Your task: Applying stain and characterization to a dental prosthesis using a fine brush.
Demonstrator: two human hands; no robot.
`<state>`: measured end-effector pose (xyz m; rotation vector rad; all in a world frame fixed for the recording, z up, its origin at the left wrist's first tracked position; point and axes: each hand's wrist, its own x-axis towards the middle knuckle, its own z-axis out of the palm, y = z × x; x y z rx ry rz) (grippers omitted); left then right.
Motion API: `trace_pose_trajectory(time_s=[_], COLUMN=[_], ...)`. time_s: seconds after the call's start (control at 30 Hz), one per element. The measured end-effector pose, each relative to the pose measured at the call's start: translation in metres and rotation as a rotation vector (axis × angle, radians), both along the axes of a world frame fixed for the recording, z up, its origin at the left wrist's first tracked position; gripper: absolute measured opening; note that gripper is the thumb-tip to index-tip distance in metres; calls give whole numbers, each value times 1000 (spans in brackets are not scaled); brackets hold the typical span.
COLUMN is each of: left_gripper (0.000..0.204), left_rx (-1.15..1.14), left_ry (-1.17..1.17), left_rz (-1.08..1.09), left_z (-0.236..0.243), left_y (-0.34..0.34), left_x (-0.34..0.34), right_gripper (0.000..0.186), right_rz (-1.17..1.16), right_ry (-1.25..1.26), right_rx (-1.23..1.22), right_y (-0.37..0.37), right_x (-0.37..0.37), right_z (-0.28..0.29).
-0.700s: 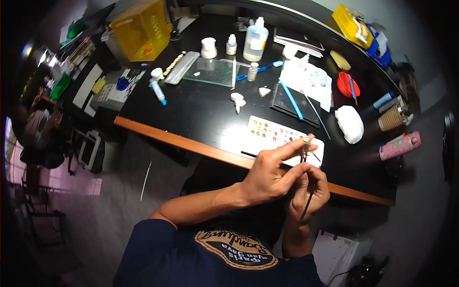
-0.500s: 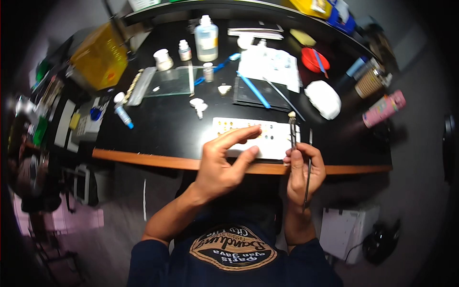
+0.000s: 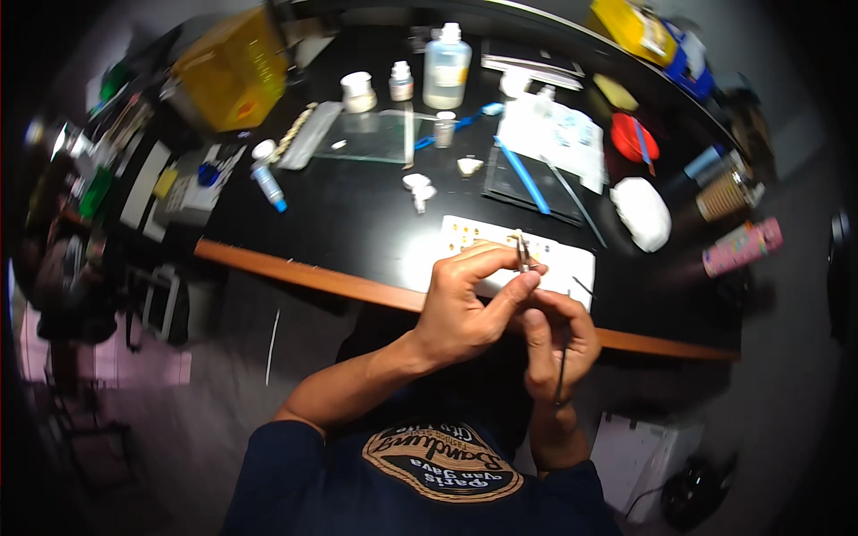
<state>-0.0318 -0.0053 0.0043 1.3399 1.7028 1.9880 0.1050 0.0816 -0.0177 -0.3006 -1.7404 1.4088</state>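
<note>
My left hand (image 3: 466, 308) pinches a slim metal clamp (image 3: 524, 255) between thumb and fingers. A small whitish, tooth-like piece (image 3: 517, 234) shows at the clamp's upper tip. Just below and to the right, my right hand (image 3: 563, 344) is curled, with a thin dark rod (image 3: 561, 380) across its fingers. The rod's upper end points up past the knuckles. Whether the right fingers also touch the clamp's lower end cannot be seen. Behind both hands lies a white palette (image 3: 576, 257) with rows of small coloured spots, partly covered by my left hand.
A glass slab (image 3: 371, 147), a clear bottle (image 3: 447, 71), a white jar (image 3: 358, 92) and a blue-capped tube (image 3: 268, 186) stand or lie beyond. To the right are a blue-handled tool (image 3: 523, 174) on a black pad, white wadding (image 3: 641, 214) and a pink can (image 3: 744, 247).
The clamp with its small piece has passed from my right hand to my left. My hands have come together, the right keeping the thin rod. The view has shifted and tilted.
</note>
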Motion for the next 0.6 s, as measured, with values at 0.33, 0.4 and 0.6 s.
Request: trace_pose_trajectory(time_s=[0.33,0.4,0.6], left_gripper=[20,15,17], left_rx=[53,1,11], left_ry=[-304,-268,-107], left_rz=[77,201,339], left_z=[8,12,21], left_y=[-54,-62,-65], left_x=[-80,-98,-150], right_gripper=[30,33,35], right_rz=[-143,-159,-249], right_ry=[54,51,11], right_rx=[63,79,100], right_y=[50,61,82], right_x=[8,11,28], right_z=[7,7,6])
